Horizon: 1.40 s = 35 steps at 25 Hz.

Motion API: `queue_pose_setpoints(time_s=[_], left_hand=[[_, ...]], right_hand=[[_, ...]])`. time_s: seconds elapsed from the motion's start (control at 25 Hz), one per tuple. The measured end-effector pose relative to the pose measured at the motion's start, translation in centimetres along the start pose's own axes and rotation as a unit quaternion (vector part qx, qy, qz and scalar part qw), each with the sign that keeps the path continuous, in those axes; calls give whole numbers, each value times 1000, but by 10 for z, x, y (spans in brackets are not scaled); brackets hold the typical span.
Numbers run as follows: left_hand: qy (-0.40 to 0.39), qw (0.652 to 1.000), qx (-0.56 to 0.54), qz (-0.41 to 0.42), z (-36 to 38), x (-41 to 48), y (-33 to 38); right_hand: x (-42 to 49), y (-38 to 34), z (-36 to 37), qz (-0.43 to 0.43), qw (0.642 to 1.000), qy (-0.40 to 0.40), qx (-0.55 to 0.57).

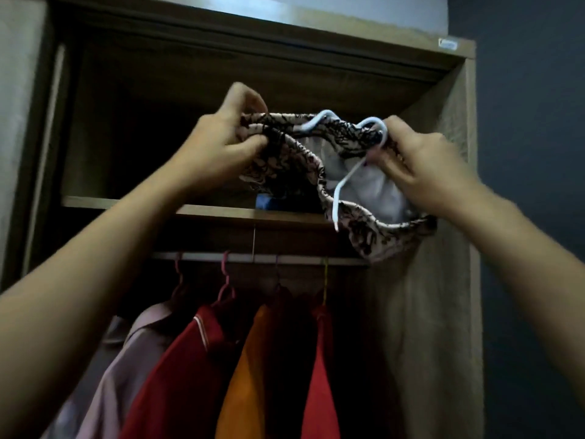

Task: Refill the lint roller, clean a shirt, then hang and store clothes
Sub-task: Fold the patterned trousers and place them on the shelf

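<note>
Head view: both bare forearms reach up and forward from the lower corners, and the hands meet at shelf height in front of an open wardrobe (443,280). The left hand (221,134) grips a bunched edge of a patterned garment (304,160), thumb and curled fingers pinched tight on the cloth. The right hand (421,166) has its fingers curled in on the other side, pinching the white hanger (334,207) together with the fabric there; motion blur hides exactly how each finger lies. The garment is held in the air between the two hands, its opening stretched wide so the pale lining shows, with the hanger's hook above the rim and one arm running down inside. This looks like the hang-and-store step, with the garment being fitted onto its hanger and not yet on the rail. Beyond and below, the rail (202,257) already carries a pink garment (126,359), a dark red one (180,375), an orange one (243,375) and a red one (319,375). Above the rail is a shelf (126,202) with a small blue object (269,202) on it. The next move likely calls for seating the cloth evenly on the hanger, then lowering the hook to the free stretch of rail at the right.
</note>
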<state>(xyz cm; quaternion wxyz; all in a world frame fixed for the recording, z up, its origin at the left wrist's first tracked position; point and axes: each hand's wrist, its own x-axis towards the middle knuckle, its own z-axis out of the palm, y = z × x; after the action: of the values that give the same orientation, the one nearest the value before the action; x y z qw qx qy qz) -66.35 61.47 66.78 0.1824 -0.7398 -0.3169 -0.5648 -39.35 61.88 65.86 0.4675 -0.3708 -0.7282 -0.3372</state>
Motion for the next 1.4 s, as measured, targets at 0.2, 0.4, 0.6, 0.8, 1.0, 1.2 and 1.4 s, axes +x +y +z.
queue_pose_setpoints(time_s=[0.2,0.4,0.6,0.8,1.0,1.2,1.4], left_hand=[[-170,981,-68,-62,-56,-75,29],[-208,971,-94,-79,-77,-128,54],[-241,937,-127,-219,-51,-198,42],[-393,878,-37,-273,-26,-309,43],[-317,876,-133,-338,-53,-333,45],[-316,871,-179,-330,-67,-352,60],[-224,733,-349,-539,-48,-398,32]], right_hand=[[-57,-22,-66,99,866,-377,312],[-98,-33,-90,50,718,-576,389],[-147,-40,-69,115,730,-572,357],[-251,-60,-20,153,656,-616,408],[-276,-86,-31,110,674,-620,386],[-291,-108,-29,85,641,-674,358],[-320,-122,4,389,481,-596,512]])
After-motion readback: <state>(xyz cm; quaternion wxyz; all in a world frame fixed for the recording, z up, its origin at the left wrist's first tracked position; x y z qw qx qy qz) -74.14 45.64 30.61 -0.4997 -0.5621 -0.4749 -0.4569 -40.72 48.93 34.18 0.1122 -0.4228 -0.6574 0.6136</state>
